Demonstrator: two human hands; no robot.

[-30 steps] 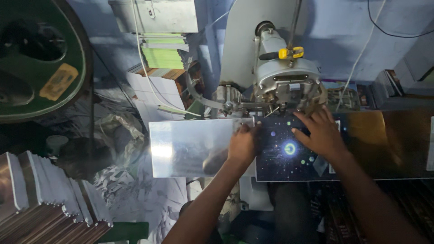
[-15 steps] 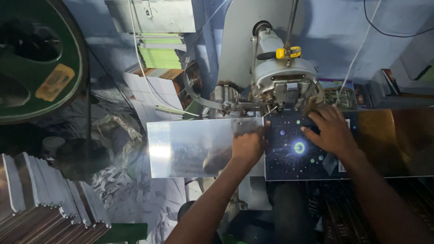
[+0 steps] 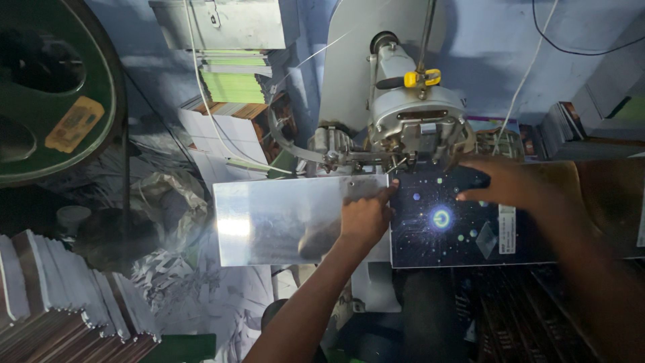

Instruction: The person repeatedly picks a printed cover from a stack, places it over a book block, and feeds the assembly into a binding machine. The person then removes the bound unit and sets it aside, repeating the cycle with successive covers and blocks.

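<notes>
With your left hand (image 3: 365,216) and right hand (image 3: 505,181) flat and holding nothing on the dark starry cover (image 3: 463,225), fingertips near the stitching head (image 3: 418,128) at centre could get pinched.

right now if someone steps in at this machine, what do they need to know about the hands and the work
Left hand: flat on the shiny metal plate, fingers at the left edge of the dark booklet cover, holding nothing.
Right hand: spread on the cover's top edge, just below the machine head, pressing it flat.
The cover lies on the machine bed, its upper edge under the head.
Finished bound stacks stand lower left; paper trimmings lie below the plate.
Whether this cover has been worked on yet does not show. Keep fingers away from the head.
</notes>
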